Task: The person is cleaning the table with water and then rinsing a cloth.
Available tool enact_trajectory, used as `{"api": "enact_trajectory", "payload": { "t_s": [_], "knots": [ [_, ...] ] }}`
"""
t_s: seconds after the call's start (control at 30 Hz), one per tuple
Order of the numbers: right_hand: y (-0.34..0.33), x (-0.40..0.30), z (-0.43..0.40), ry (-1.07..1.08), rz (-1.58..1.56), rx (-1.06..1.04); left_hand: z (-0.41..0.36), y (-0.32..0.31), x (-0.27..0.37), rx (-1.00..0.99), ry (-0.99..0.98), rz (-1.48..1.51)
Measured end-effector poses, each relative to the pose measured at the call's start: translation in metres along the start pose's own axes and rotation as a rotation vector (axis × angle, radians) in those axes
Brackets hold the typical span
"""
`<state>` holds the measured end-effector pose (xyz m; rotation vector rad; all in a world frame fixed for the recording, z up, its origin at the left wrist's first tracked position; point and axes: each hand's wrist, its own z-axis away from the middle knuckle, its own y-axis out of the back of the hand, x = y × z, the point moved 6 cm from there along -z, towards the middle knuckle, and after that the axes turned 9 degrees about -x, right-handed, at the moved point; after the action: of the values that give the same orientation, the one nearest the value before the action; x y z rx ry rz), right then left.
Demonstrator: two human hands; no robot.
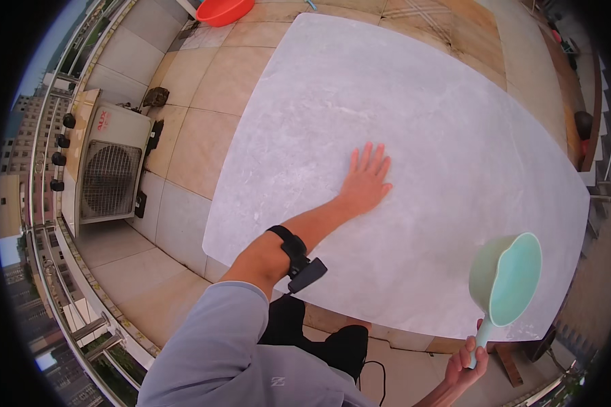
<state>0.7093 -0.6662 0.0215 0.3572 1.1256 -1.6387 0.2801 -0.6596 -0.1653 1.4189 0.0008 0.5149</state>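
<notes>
A large pale grey tabletop (412,152) with a faint marbled pattern spreads out before me. My left hand (365,184) rests palm down near its middle, fingers apart, holding nothing. A black strap with a black device (305,272) sits around my left forearm near the elbow. At the lower right, my right hand (468,358) grips the handle of a light green plastic water ladle (514,285). The ladle's bowl is tipped on its side over the tabletop's near right part, its opening facing right. No water can be made out in it.
An air conditioner's outdoor unit (113,165) stands at the left by a metal railing (43,244). A red plastic basin (225,11) is on the tiled floor beyond the tabletop. A dark cable (383,379) hangs near my legs. Dark round objects (583,124) stand at the far right.
</notes>
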Motion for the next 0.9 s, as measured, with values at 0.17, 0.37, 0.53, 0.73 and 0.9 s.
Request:
{"api": "enact_trajectory", "payload": {
  "t_s": [0.17, 0.37, 0.53, 0.73, 0.9],
  "knots": [
    [0.030, -0.045, -0.022, 0.022, 0.008, -0.030, 0.030, -0.077, 0.276, -0.177, -0.496, 0.095],
    [0.086, -0.103, -0.042, 0.016, 0.153, -0.007, 0.036, -0.154, 0.425, -0.231, -0.801, 0.005],
    [0.145, -0.147, -0.028, 0.082, 0.283, 0.123, -0.042, -0.131, 0.395, -0.174, -0.721, -0.013],
    [0.151, -0.149, -0.024, 0.142, 0.235, 0.211, -0.148, -0.027, 0.144, 0.063, -0.045, -0.148],
    [0.130, -0.117, -0.034, 0.059, 0.107, 0.146, -0.036, 0.050, -0.256, -0.221, 1.037, -0.167]
  ]
}}
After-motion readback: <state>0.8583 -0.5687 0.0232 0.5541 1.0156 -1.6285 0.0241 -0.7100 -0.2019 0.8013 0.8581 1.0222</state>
